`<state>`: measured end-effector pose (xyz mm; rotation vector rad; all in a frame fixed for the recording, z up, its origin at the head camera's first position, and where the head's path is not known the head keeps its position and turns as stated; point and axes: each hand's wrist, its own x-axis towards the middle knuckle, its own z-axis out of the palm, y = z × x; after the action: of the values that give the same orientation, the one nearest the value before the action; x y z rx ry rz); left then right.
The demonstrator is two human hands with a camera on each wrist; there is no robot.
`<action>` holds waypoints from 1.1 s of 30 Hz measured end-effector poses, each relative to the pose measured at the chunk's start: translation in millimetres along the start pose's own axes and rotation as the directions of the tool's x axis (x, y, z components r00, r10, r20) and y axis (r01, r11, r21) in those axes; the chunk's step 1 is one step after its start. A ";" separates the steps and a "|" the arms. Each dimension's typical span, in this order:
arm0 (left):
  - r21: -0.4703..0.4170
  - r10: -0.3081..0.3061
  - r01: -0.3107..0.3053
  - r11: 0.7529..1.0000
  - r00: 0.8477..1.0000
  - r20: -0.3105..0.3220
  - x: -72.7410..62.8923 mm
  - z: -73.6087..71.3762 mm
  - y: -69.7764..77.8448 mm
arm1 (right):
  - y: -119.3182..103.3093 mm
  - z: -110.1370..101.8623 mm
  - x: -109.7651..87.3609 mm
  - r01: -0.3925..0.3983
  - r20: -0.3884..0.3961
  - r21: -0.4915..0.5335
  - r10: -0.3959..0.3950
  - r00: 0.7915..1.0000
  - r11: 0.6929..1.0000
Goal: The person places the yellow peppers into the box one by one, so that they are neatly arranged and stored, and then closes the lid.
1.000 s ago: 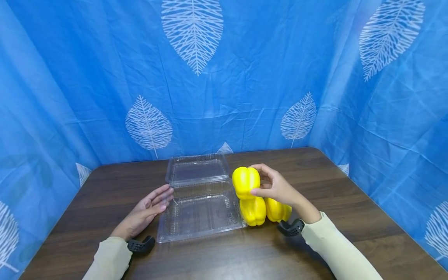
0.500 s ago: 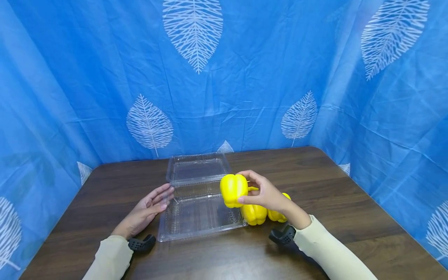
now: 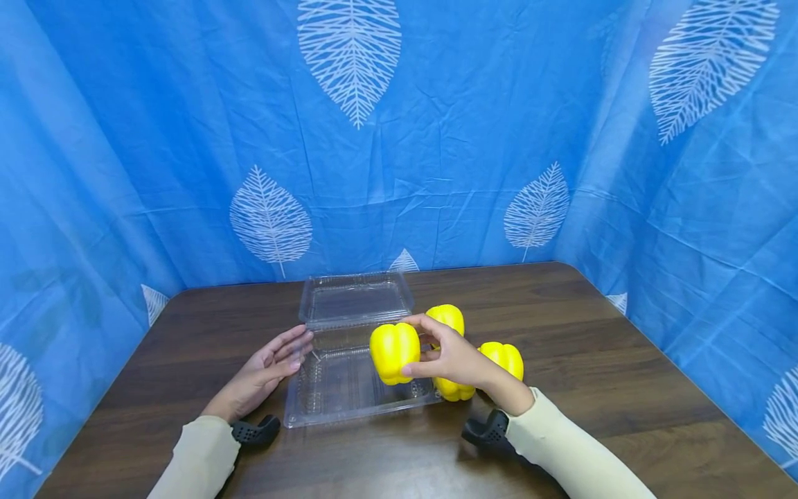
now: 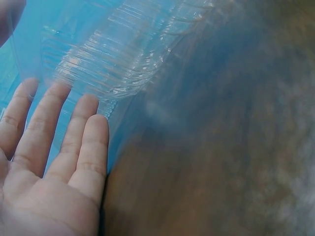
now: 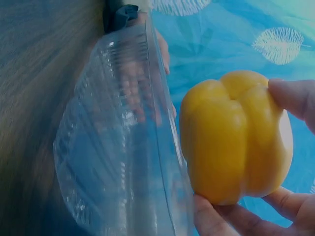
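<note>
Pinched between the thumb and fingers of my right hand (image 3: 445, 357) is a yellow bell pepper (image 3: 394, 353), held above the base of a clear plastic clamshell container (image 3: 333, 414). In the right wrist view the pepper (image 5: 236, 137) appears beside the container wall (image 5: 118, 147), lobed end showing. The container lies unfolded, its lid (image 3: 355, 296) toward the back. My left hand (image 3: 264, 367) is at the container's left edge, fingers fairly straight; in the left wrist view the fingertips (image 4: 96, 128) touch or sit just beside the clear plastic.
Three more yellow peppers are right of the container: one at the back (image 3: 446, 317), one in front (image 3: 455, 390) partly hidden by my right hand, and one farther right (image 3: 503, 357). The brown wooden table (image 3: 598, 360) backs onto a blue leaf-print curtain (image 3: 436, 138).
My right hand has carried the bell pepper leftward and lower, from above the other peppers to over the container base. The left hand has stayed at the container's edge.
</note>
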<state>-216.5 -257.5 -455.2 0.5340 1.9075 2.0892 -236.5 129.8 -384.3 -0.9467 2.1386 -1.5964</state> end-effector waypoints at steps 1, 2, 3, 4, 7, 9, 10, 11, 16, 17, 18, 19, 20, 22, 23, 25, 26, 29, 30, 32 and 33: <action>0.000 -0.002 0.002 1.000 1.000 -0.003 -0.2 0.6 0.3 | -0.3 1.5 1.0 0.000 0.004 0.001 0.000 1.000 1.000; 0.002 -0.007 0.007 1.000 1.000 -0.007 -0.4 1.2 0.7 | -0.5 2.8 1.8 0.000 0.007 -0.001 0.000 1.000 1.000; 0.003 -0.013 0.013 1.000 1.000 -0.013 -0.7 2.0 1.2 | -0.6 4.3 2.8 -0.005 0.010 0.000 0.005 1.000 1.000; 0.005 -0.020 0.020 1.000 1.000 -0.020 -0.7 2.3 1.5 | -0.5 6.1 4.0 -0.013 0.012 0.001 0.013 1.000 1.000; 0.017 -0.041 0.041 0.999 0.998 -0.041 -0.9 3.4 2.5 | -0.4 11.8 7.3 -0.026 0.015 0.000 0.026 1.000 1.000; 0.027 -0.050 0.051 0.998 0.997 -0.053 -1.1 4.0 2.9 | -0.2 15.9 9.6 -0.037 0.022 -0.002 0.037 0.999 0.999; 0.031 -0.053 0.055 0.998 0.997 -0.057 -1.3 4.3 2.9 | -0.2 17.8 10.9 -0.039 0.027 -0.004 0.039 0.999 0.999; 0.035 -0.055 0.057 0.998 0.997 -0.059 -1.3 4.4 2.9 | -0.2 19.8 12.2 -0.041 0.033 -0.003 0.041 0.999 0.999; 0.040 -0.055 0.058 0.998 0.996 -0.064 -1.3 4.3 2.4 | -1.6 28.3 18.7 -0.075 0.046 -0.018 0.076 0.996 0.997; 0.040 -0.055 0.058 0.998 0.996 -0.064 -1.2 4.2 2.3 | -1.5 29.8 20.1 -0.085 0.043 -0.020 0.086 0.995 0.996; 0.040 -0.056 0.058 0.997 0.996 -0.064 -1.1 4.0 2.1 | -1.4 31.1 21.5 -0.099 0.041 -0.018 0.099 0.994 0.995; 0.039 -0.059 0.062 0.997 0.996 -0.065 -0.9 3.4 2.5 | -1.5 32.5 23.4 -0.115 0.038 -0.010 0.115 0.993 0.993; 0.038 -0.063 0.065 0.997 0.996 -0.066 -0.7 2.9 2.9 | -1.4 33.6 25.3 -0.131 0.036 0.004 0.131 0.991 0.991; 0.035 -0.071 0.073 0.997 0.995 -0.067 -0.3 1.8 3.9 | -0.8 35.9 29.0 -0.164 0.037 0.040 0.162 0.986 0.986; 0.032 -0.075 0.077 0.996 0.995 -0.066 0.1 1.3 4.4 | -0.4 36.9 30.9 -0.180 0.039 0.065 0.177 0.983 0.982; 0.029 -0.082 0.084 0.996 0.994 -0.066 0.8 0.4 5.4 | 0.3 38.6 34.5 -0.209 0.043 0.112 0.205 0.978 0.972; 0.029 -0.085 0.087 0.996 0.994 -0.066 1.1 0.0 5.9 | 0.7 39.4 36.3 -0.219 0.048 0.135 0.214 0.976 0.966; 0.031 -0.098 0.100 0.995 0.993 -0.069 2.2 -0.9 7.5 | 1.1 41.7 41.6 -0.259 0.078 0.227 0.248 0.966 0.939; 0.033 -0.102 0.105 0.994 0.992 -0.072 2.6 -1.2 8.0 | 1.0 42.4 43.1 -0.273 0.088 0.258 0.259 0.962 0.927; 0.037 -0.113 0.116 0.993 0.990 -0.078 3.2 -1.9 9.0 | 0.9 44.3 45.7 -0.300 0.109 0.318 0.280 0.954 0.899; 0.038 -0.119 0.122 0.992 0.990 -0.081 3.4 -2.1 9.7 | 0.6 45.2 46.7 -0.313 0.117 0.340 0.290 0.950 0.887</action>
<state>-220.0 -258.9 -445.4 0.3401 1.9795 2.0251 -243.9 65.9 -393.4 -0.5115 1.7633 -1.6849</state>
